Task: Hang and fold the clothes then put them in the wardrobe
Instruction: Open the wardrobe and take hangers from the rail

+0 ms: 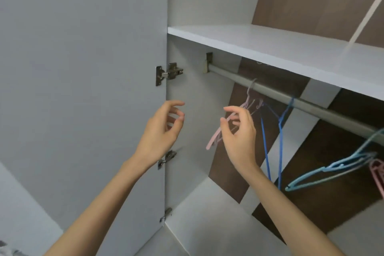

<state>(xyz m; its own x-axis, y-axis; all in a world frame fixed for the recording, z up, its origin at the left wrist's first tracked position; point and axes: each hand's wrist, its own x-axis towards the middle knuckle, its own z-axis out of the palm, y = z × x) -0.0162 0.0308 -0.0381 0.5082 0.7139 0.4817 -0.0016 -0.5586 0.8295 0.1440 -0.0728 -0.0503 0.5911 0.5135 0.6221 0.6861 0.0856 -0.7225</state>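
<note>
My left hand (164, 129) is raised in front of the wardrobe's hinge side, fingers loosely curled and holding nothing. My right hand (239, 137) is raised beside it, fingers curled right at a pink hanger (212, 141) that hangs tilted from the grey rail (270, 90). Whether the fingers pinch the hanger or only lie in front of it is unclear. Two blue wire hangers (280, 141) hang just right of it. Light blue hangers (332, 168) and another pink hanger (377, 169) hang further right. No clothes are in view.
The open wardrobe door (83, 89) stands at the left on metal hinges (169, 74). A white shelf (270, 48) runs above the rail. The wardrobe's back panel (332, 193) is brown and white.
</note>
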